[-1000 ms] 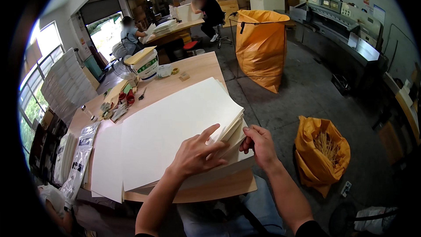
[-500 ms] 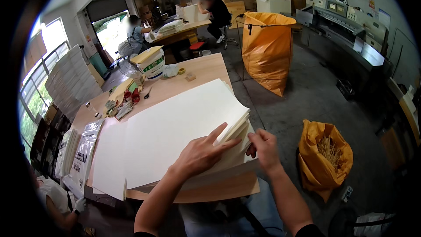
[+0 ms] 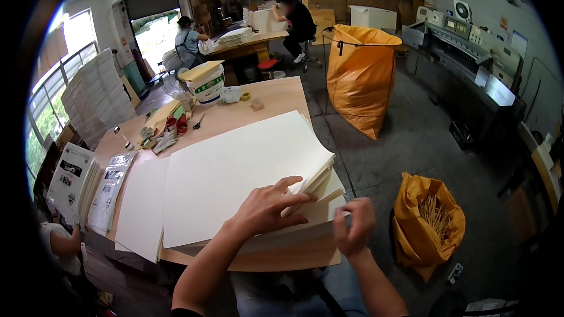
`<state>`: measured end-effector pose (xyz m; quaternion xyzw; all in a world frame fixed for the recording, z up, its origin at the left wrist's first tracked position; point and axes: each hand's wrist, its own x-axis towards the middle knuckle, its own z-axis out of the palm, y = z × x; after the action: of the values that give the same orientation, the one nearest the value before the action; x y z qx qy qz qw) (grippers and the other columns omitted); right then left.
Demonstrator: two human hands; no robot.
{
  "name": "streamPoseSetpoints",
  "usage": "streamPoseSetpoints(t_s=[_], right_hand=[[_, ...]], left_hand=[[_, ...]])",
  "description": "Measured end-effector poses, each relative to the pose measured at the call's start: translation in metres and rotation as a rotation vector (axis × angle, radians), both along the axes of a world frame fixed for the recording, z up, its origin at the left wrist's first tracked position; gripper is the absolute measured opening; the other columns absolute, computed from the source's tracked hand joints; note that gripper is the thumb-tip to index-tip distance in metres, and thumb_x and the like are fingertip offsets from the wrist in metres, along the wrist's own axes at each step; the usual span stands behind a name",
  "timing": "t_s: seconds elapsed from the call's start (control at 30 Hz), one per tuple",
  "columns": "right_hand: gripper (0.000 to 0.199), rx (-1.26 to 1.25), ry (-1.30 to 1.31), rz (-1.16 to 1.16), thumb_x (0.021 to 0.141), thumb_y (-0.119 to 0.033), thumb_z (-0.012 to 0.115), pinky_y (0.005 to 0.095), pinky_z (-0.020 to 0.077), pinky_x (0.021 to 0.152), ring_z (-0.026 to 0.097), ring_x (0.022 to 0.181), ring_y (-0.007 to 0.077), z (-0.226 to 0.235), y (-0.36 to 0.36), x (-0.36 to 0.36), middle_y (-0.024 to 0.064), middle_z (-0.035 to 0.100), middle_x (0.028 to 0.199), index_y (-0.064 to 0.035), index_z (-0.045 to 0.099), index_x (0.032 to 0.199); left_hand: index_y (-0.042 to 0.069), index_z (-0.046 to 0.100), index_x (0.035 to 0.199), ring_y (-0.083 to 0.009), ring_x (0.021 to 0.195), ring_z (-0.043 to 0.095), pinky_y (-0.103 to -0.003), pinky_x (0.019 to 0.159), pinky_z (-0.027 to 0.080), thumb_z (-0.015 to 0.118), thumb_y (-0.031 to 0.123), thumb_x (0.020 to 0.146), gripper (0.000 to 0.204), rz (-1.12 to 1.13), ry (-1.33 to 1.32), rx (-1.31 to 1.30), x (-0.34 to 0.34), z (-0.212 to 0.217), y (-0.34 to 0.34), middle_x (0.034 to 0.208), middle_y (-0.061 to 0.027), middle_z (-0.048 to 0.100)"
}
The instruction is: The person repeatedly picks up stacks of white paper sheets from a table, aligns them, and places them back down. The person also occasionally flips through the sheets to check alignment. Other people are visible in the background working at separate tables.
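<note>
A stack of large white paper sheets lies on the wooden table in front of me. Its right-hand corner is curled up, with several sheets fanned apart in thin bundles. My left hand is at this raised corner, fingers and thumb holding the sheets' edges. Lower layers of the stack stay flat beneath. Just off the right corner is my right hand, fingers curled in and slightly blurred. Whether it pinches anything small is hidden.
An orange sack of straw-like strips stands on the floor to my right; a taller one is farther off. Red-handled tools, scissors and a white bucket sit on the table. A person's arm is at the left.
My right hand has drawn back from the sheet edges toward me. My left hand keeps to the raised corner, its fingers now closer together. At the left, a printed bundle has tipped up.
</note>
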<state>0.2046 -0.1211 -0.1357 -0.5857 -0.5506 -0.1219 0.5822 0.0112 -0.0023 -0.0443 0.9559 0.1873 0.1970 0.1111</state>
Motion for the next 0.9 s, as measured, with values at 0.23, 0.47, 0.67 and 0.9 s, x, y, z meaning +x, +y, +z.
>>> streamPoseSetpoints(t_s=[0.23, 0.47, 0.67, 0.9], right_hand=[[0.048, -0.994, -0.245, 0.580, 0.086, -0.036, 0.066, 0.0549, 0.0289, 0.112, 0.041, 0.132, 0.0430, 0.008, 0.008, -0.007, 0.0220, 0.056, 0.132, -0.0128, 0.063, 0.128], [0.073, -0.759, -0.310, 0.454, 0.084, -0.059, 0.068, 0.0536, 0.0232, 0.115, 0.031, 0.138, 0.0447, 0.032, -0.001, -0.009, 0.0231, 0.045, 0.147, -0.0098, 0.058, 0.137], [0.085, -0.748, -0.312, 0.343, 0.081, -0.066, 0.068, 0.0546, 0.0250, 0.115, 0.032, 0.135, 0.0506, 0.027, -0.006, -0.018, 0.0276, 0.045, 0.145, -0.0041, 0.055, 0.138], [0.072, -0.720, -0.379, 0.315, 0.078, -0.055, 0.076, 0.0600, 0.0308, 0.106, 0.050, 0.116, 0.0525, -0.009, 0.004, -0.017, 0.0298, 0.063, 0.118, -0.0005, 0.064, 0.123]], left_hand=[[0.043, 0.032, 0.154, -0.0411, 0.098, 0.066, -0.051, 0.095, 0.051, 0.053, 0.051, 0.097, 0.061, -0.043, 0.293, 0.487, 0.004, -0.035, -0.017, 0.158, -0.0224, 0.034], [0.023, 0.032, 0.157, -0.0421, 0.126, 0.054, -0.061, 0.109, 0.038, 0.053, 0.026, 0.097, 0.064, 0.401, 0.149, 0.572, -0.039, -0.063, -0.034, 0.158, -0.0186, 0.035], [0.010, 0.057, 0.137, -0.0346, 0.132, 0.050, -0.059, 0.112, 0.036, 0.053, 0.012, 0.087, 0.050, 0.977, 0.042, 0.626, -0.203, -0.082, -0.050, 0.143, -0.0141, 0.053], [0.013, 0.065, 0.083, -0.0288, 0.128, 0.056, -0.059, 0.117, 0.032, 0.069, 0.009, 0.073, 0.011, 0.934, -0.038, 0.651, -0.266, -0.066, -0.062, 0.104, 0.0016, 0.069]])
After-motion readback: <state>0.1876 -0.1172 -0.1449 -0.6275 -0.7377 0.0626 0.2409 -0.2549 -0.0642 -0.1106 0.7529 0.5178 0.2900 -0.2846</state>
